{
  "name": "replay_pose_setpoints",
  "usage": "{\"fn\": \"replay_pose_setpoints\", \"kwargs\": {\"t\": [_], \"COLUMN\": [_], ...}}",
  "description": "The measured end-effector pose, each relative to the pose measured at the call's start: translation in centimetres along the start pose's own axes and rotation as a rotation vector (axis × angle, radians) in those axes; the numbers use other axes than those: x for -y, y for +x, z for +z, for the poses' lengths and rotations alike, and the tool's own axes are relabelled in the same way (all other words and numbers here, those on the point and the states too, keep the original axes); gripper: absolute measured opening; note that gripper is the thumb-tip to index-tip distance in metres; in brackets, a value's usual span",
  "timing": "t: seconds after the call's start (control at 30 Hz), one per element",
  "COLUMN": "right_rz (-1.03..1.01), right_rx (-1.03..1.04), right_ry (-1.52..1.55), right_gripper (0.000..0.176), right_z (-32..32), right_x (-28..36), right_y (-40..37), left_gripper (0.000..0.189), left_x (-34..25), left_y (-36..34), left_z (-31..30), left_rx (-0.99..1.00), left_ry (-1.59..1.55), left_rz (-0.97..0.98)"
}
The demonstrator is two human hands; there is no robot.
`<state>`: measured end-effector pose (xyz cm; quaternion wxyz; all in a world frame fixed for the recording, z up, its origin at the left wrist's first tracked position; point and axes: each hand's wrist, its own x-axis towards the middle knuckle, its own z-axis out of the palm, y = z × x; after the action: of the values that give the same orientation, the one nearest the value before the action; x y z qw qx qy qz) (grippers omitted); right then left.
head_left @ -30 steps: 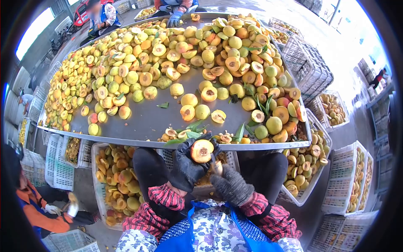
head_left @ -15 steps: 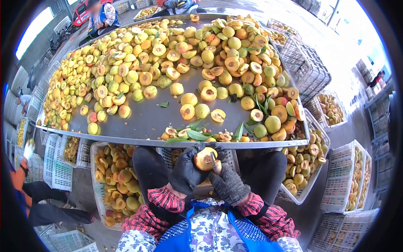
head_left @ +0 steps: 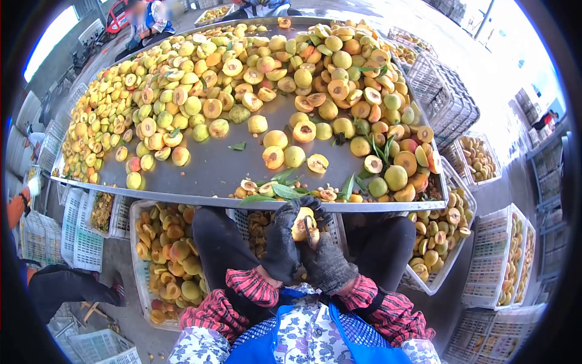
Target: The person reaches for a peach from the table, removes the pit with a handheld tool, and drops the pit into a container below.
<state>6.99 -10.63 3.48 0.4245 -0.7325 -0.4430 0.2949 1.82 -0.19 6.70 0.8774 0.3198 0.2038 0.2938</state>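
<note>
Left hand (head_left: pixel 282 239), black glove, gripped yellow-orange cut peach (head_left: pixel 299 229), just below the near edge of the metal table (head_left: pixel 200 176). Right hand (head_left: pixel 327 262), grey glove, closed on small blade (head_left: pixel 308 227) touching the fruit.

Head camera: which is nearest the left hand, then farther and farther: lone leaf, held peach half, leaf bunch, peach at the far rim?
1. Peach half, in the fingers of the left hand.
2. Leaf bunch, at the near edge of the table.
3. Lone leaf, on bare metal mid-table.
4. Far-rim peach, at the opposite end.
</note>
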Motion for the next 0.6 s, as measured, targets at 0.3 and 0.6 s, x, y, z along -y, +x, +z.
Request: {"fn": "replay_pose_setpoints", "kwargs": {"t": [0.3, 0.6], "right_rz": [-0.031, -0.155], "right_rx": [0.114, 0.437], "right_ry": [-0.223, 0.127], "right_gripper": [0.019, 0.014], "right_z": [-1.7, -2.7], "right_x": [4.7, 1.6], "right_y": [0.0, 0.3], "left_gripper": [0.035, 0.031], "left_x": [2.6, 0.2], "left_y": [1.7, 0.9], "left_z": [-6.4, -3.2], "left_rx": [0.087, 0.134], "left_ry": [0.881, 0.067], "left_rz": [0.253, -0.243]}}
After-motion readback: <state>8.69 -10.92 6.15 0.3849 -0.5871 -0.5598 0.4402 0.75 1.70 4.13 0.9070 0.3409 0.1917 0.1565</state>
